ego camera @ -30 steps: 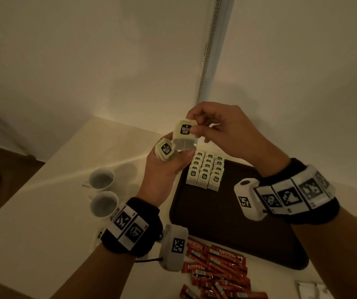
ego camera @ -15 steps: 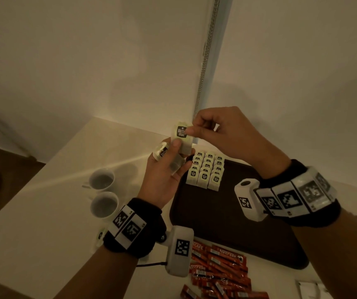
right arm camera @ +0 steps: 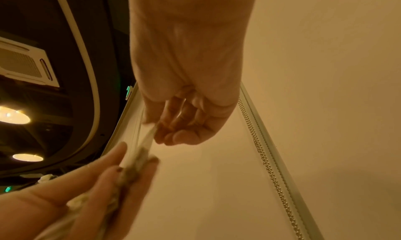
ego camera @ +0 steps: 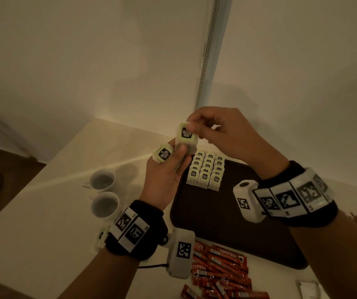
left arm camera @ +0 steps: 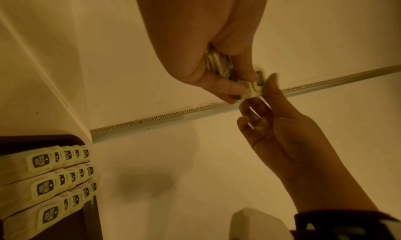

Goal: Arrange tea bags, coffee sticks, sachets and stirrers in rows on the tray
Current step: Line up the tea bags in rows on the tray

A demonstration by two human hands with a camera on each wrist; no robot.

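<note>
so far only tea bags (ego camera: 205, 170) stand in three rows on the tray (ego camera: 227, 221) below the grip. right hand (ego camera: 220, 134) pinches one tea bag (ego camera: 185, 137) from the left hand (ego camera: 164, 169) clutching more; coffee sticks (ego camera: 220, 270) wait off-tray nearer the wrists.

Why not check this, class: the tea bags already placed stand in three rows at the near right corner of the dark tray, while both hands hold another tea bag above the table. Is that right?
One detail is wrong. The head view shows the placed tea bags in three rows at the far left corner of the tray, not the near right. The left hand and right hand do hold another tea bag above the table.
</note>
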